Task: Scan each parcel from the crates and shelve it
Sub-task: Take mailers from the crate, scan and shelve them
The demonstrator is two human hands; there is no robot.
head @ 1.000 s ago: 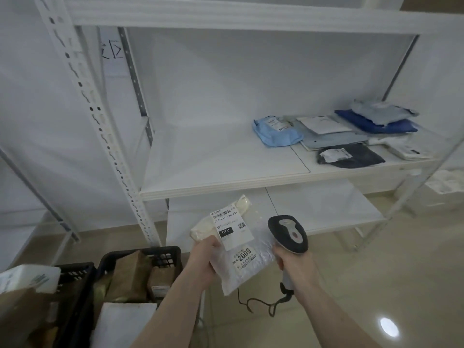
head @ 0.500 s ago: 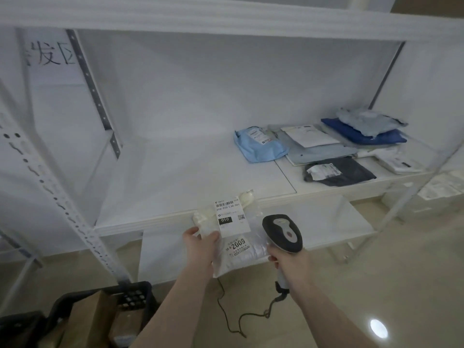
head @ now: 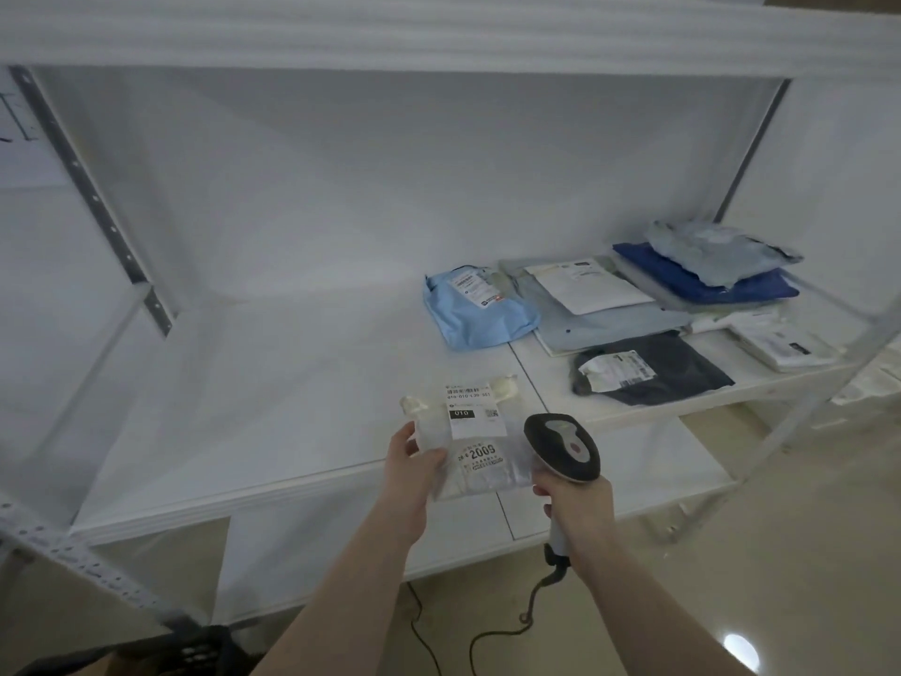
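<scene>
Over shelf (head: pixel 292 383) | left hand (head: pixel 407 468) holds parcel (head: pixel 475 446) | right hand (head: pixel 577 505) grips scanner (head: pixel 563 448)

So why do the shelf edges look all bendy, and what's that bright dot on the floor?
In the head view, the wide-angle lens curves the straight shelf edges; the bright dot is probably a lamp's glare on the shiny floor; the left upright is smeared by motion blur; the light is dim and bluish, yet the label on the parcel in the left hand stays readable beside the scanner.

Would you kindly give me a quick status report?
Left hand holds clear parcel. Right hand grips scanner. Shelf space ahead open.
</scene>
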